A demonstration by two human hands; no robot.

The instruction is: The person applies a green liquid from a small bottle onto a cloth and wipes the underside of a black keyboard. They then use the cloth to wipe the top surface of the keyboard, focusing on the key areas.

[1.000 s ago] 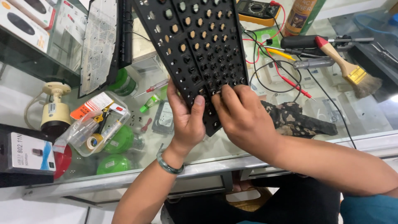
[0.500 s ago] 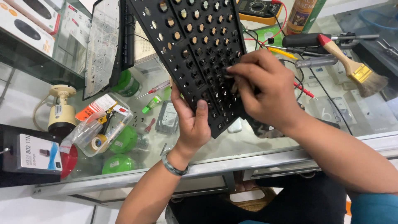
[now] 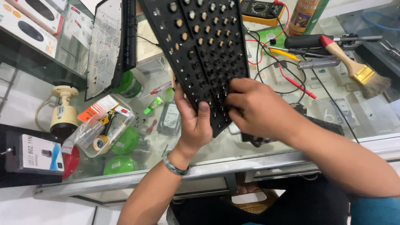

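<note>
Here the left hand [image 3: 195, 125] clamps the near corner of the black keyboard frame [image 3: 200, 54], thumb on its face, and the right hand [image 3: 260, 110] presses curled fingers on the same end. The frame hangs tilted above the near edge of the glass counter [image 3: 266, 160]; its long axis runs from this near end up toward the far left. With such a corner grip, I think it may slip or twist and strike the small screws [image 3: 143, 121] below.
</note>
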